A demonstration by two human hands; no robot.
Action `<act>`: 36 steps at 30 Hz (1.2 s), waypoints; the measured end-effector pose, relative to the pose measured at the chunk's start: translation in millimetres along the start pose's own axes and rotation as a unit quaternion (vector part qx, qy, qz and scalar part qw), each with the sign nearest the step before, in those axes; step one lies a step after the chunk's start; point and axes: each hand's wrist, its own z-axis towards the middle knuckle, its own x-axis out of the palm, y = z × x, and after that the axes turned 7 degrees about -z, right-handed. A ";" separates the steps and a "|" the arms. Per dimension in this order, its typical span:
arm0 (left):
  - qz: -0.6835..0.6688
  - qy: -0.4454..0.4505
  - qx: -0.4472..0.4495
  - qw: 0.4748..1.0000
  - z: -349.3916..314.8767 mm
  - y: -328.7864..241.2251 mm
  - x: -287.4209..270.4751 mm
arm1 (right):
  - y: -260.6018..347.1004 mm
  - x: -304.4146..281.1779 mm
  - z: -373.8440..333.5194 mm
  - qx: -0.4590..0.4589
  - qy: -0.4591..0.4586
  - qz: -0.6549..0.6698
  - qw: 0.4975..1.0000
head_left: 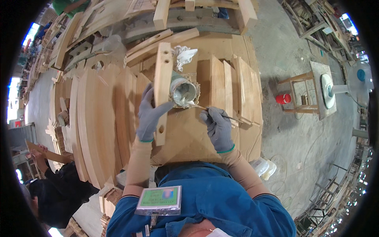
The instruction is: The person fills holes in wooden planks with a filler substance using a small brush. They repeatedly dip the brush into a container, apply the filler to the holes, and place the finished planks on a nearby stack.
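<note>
My left hand (pixel 150 116), in a grey glove, is closed around a pale wooden piece (pixel 162 71) with several drilled holes, held lengthwise in front of me. Beside it stands a round glue-crusted pot (pixel 176 82) with whitish paste inside. My right hand (pixel 219 129), gloved alike, pinches the thin handle of a brush (pixel 202 108). The whitish tip of that brush is at the pot's near rim. A crumpled white cloth (pixel 184 56) lies just beyond the pot.
Cardboard (pixel 185 138) covers the work surface. Wooden boards stand in rows at left (pixel 94 118) and right (pixel 218 81). Timber frames (pixel 162 15) lie at the far side. On the right floor are a wooden stool (pixel 302 94) and red can (pixel 283 98). A co-worker (pixel 63 193) holds a board at lower left.
</note>
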 end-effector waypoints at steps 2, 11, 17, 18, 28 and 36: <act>-0.073 0.012 -0.061 0.995 -21.3 -23.1 -19.2 | 16.6 6.1 -6.6 -0.014 0.019 -0.007 1.000; -0.195 0.158 -0.170 0.953 -133.4 -60.7 -59.8 | 65.5 53.6 -86.5 -0.182 0.107 -0.080 0.974; -0.227 0.193 -0.153 0.942 -170.1 -64.4 -48.4 | 79.3 65.0 -125.3 -0.251 0.142 -0.137 0.948; -0.222 0.203 -0.149 0.942 -173.4 -66.4 -46.6 | 79.9 65.2 -128.5 -0.267 0.151 -0.160 0.938; -0.232 0.257 -0.158 0.925 -190.4 -80.5 -34.9 | 70.8 65.8 -138.1 -0.291 0.153 -0.096 0.940; -0.226 0.245 -0.155 0.930 -194.2 -83.2 -30.3 | 75.5 62.5 -138.8 -0.315 0.179 -0.096 0.927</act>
